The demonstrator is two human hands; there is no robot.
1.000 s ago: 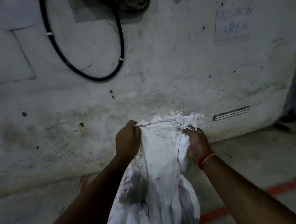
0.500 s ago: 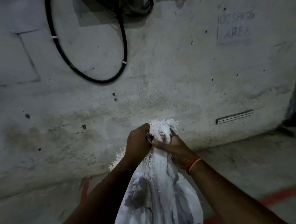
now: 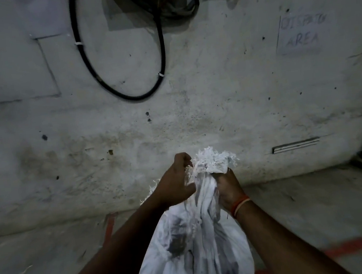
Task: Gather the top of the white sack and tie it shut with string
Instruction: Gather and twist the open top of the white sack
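- Before the wall [image 3: 218, 115], the white sack [image 3: 195, 242] is standing upright, frayed mouth [image 3: 213, 159] pointing up; contents hidden.
- Both the left hand [image 3: 173, 182] and right hand [image 3: 228, 187] are clenching its bunched neck.

The sack [image 3: 200, 242] is white with dark grey smudges down its front and a pale frayed fringe at the top. A thin orange and red band [image 3: 240, 204] circles the right wrist. Behind, the wall [image 3: 217, 110] is dull grey-white, speckled with dark spots, a black cable [image 3: 126, 91] loops across it, and a red line [image 3: 354, 244] marks the grey floor [image 3: 53, 250].
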